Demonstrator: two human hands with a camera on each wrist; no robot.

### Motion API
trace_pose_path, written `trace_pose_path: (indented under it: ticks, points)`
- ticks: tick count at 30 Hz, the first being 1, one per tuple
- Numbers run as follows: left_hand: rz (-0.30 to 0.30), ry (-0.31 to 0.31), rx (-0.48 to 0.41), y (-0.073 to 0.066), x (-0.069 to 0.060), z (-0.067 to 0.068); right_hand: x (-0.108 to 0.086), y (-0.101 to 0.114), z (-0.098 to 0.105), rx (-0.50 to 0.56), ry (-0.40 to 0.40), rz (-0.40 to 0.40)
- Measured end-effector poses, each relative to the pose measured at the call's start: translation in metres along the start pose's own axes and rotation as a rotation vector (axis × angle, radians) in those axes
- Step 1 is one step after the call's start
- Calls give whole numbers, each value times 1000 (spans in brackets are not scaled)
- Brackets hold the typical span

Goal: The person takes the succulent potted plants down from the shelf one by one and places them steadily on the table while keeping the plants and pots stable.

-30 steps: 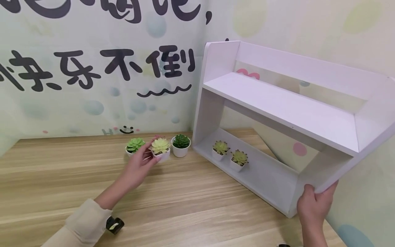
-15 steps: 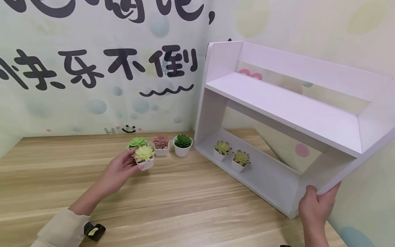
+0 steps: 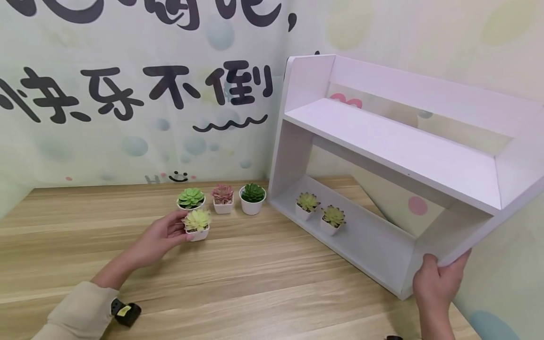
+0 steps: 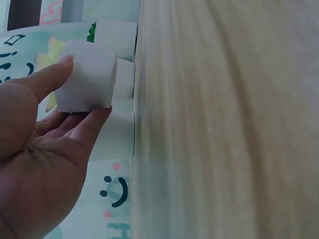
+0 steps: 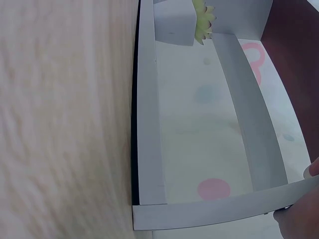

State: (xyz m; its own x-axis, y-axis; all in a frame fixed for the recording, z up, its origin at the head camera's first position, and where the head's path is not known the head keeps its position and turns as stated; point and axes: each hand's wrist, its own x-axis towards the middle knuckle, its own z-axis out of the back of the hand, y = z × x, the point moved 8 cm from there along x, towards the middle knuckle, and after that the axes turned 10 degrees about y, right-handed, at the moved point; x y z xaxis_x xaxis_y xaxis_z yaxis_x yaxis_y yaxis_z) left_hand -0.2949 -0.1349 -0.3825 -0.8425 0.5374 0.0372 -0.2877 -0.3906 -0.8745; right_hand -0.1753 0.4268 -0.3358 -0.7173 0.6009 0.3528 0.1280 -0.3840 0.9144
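Pinches pale succulent (image 3: 197, 222) by its pot (image 3: 198, 235) between fingers of left hand (image 3: 157, 238), presumably to spare leaves (image 3: 197, 219), in front of green succulent (image 3: 191, 197); grips end of rack (image 3: 391, 141) in right hand (image 3: 437, 283), probably for steadiness

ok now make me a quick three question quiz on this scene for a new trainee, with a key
1. Fill in upper or lower: two potted plants stand on the shelf unit's ____ board.
2. True or false: the right hand grips the shelf unit.
3. Which plant does the left hand hold?
(a) the dark green one
(b) the red one
(c) the pale yellow one

Key: 1. lower; 2. true; 3. c
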Motion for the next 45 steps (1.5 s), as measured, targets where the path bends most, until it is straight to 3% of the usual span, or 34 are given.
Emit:
trace_pose_path:
  ticks: [11,28,32,40,45]
  points:
    - [8,75,-33,16,2,0,1,-1,0,-13,4,17]
    - [40,91,-18,29,0,4,1,-2,0,-6,-6,15]
    - [47,65,-15,26,0,6,1,-1,0,-21,-5,14]
    - [36,-65,70,6,-1,13,1,-3,0,-1,3,15]
    - [144,-191,145,-10,-5,20,1,-3,0,-2,2,4]
